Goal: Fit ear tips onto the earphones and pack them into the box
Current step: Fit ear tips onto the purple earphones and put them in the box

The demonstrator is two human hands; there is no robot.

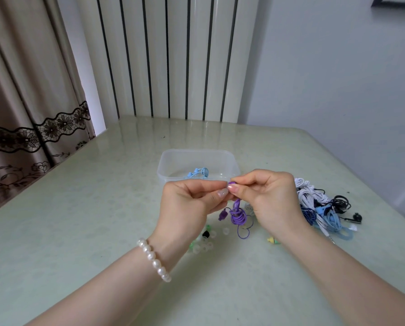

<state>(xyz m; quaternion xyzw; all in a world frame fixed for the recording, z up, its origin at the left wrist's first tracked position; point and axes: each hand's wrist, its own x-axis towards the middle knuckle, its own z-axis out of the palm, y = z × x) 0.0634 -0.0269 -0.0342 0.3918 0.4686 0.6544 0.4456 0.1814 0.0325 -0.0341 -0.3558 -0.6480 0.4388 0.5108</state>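
A pale green table [83, 208] carries a clear plastic box [198, 164] at centre, with light blue earphones [198, 173] inside. Right of it lies a heap of white, blue and black earphones [319, 205]. Just near of the box, the left hand [192, 203] and right hand [267, 196] meet, fingertips pinched on a purple earbud [232, 184]; its coiled purple cable [238, 215] hangs below. Loose ear tips [203, 243] lie beneath the left wrist.
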